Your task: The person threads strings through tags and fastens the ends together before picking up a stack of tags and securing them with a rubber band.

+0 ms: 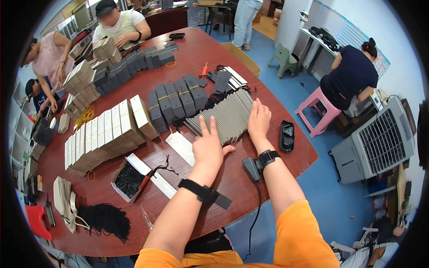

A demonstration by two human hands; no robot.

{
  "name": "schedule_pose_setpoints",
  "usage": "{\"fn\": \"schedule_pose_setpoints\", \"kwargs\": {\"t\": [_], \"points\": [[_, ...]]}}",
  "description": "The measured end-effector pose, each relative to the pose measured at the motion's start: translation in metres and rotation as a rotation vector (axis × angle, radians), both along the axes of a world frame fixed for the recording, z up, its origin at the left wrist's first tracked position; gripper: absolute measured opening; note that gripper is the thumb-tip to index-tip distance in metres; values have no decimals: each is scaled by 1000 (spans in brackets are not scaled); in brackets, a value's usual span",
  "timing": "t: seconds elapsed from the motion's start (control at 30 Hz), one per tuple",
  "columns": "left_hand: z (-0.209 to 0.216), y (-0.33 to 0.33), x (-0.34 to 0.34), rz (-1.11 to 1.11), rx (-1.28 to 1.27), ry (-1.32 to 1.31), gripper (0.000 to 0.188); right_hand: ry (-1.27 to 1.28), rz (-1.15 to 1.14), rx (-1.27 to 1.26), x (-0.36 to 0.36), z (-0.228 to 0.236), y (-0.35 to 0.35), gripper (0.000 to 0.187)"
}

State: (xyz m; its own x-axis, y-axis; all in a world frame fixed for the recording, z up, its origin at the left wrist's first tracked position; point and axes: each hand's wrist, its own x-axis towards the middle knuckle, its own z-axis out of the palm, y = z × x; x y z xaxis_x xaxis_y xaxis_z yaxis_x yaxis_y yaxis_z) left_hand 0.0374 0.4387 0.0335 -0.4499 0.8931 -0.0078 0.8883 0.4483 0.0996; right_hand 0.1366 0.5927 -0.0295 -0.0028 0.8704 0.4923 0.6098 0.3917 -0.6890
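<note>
Hands flat on the fanned row of grey cards [225, 118]: left hand [208, 145] spread wide at its near end, right hand [259, 118] open, fingers together, on the right edge. Suggest even pressure, squaring edges without buckling the overlap.

Blue floor [321, 187], reddish wooden table [196, 49] — pink stool [319, 109], green stool [282, 56].

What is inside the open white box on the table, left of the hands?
The open white box holds a heap of black strings. Whatever lies beneath them is covered.
</note>
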Motion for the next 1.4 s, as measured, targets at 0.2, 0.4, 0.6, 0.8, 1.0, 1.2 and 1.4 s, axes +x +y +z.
{"fn": "schedule_pose_setpoints", "kwargs": {"t": [0.2,0.4,0.6,0.8,1.0,1.2,1.4], "points": [[-1,-8,-16,-30,-62,67,107,-214,-26,-174,-6,-2,9,45],[-21,0,-11,-203,70,184,94,-250,36,-318,14,-10,46,42],[-24,7,-17,-233,61,229,92,-230,233,-250,-8,2,35,40],[-26,17,-20,-282,2,313,94,-457,71,-269,-7,17,28,45],[-16,5,-24,-280,-68,245,97,-512,-39,-353,1,12,43,48],[-10,-25,-33,-241,2,172,98,-373,-27,-384,3,19,42,49],[34,-75,-42,-325,98,64,80,-311,318,-122,15,58,31,38]]}}
